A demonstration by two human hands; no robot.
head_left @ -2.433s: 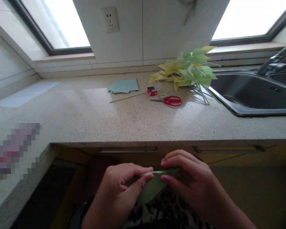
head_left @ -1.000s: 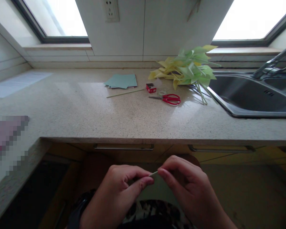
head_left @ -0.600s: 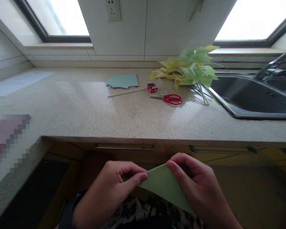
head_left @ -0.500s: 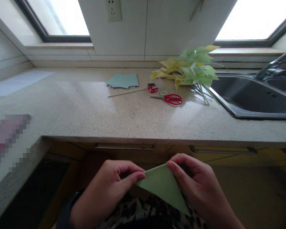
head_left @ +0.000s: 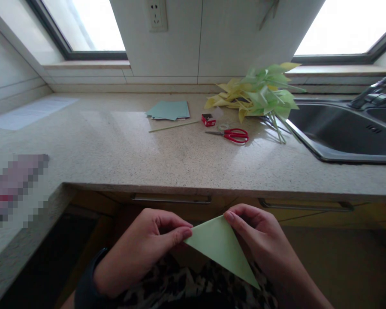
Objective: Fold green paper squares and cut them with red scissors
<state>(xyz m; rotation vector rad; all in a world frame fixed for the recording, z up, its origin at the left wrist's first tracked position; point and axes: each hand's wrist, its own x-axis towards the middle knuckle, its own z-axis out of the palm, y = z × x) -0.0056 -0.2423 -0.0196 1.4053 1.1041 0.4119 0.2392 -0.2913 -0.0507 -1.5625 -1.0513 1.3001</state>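
Note:
A light green sheet of paper (head_left: 223, 244), folded into a triangle, is held in the air in front of the counter edge, over my lap. My left hand (head_left: 157, 240) pinches its left corner between thumb and forefinger. At the top corner, the thumb and forefinger of my right hand (head_left: 260, 234) are closed on the paper. The third corner points down to the right and hangs free near my right wrist. The other fingers of both hands are curled behind and partly hidden.
On the counter (head_left: 131, 159) lie a stack of pale blue paper (head_left: 169, 110), a thin stick (head_left: 173, 126), a small red box (head_left: 208, 120), red-handled scissors (head_left: 235, 135) and green and yellow paper pinwheels (head_left: 260, 94). A sink (head_left: 328, 156) is at right, a printed sheet (head_left: 35, 111) at left.
My left fingers have shifted slightly outward along the paper, so more of its left corner shows. Both hands have risen a little in view, and the whole scene sits slightly further right.

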